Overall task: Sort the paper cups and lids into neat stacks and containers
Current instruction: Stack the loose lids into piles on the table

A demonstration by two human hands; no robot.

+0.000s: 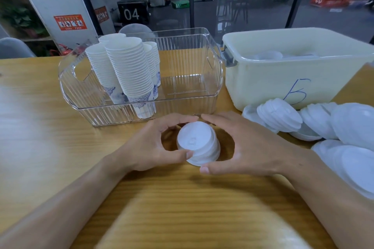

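White lid stack (199, 143) sits cupped between my curled left hand (153, 143) and right hand (240, 145) fingers; uneven squeezing could topple it toward 3 o'clock.

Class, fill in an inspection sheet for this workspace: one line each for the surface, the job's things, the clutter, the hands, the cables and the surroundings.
Surface: wooden table, light grain.
Job's things: small stack of lids on the table between both hands; stacks of paper cups standing in the left part of the clear bin; cream tub marked with a blue letter, white lids dimly visible inside; loose lids heaped at right in front of the tub.
Clutter: nothing seen.
Hands: left hand and right hand each curled round the small stack of lids.
Cables: nothing seen.
Surroundings: glass wall behind, a black box marked 04, grey chair backs.
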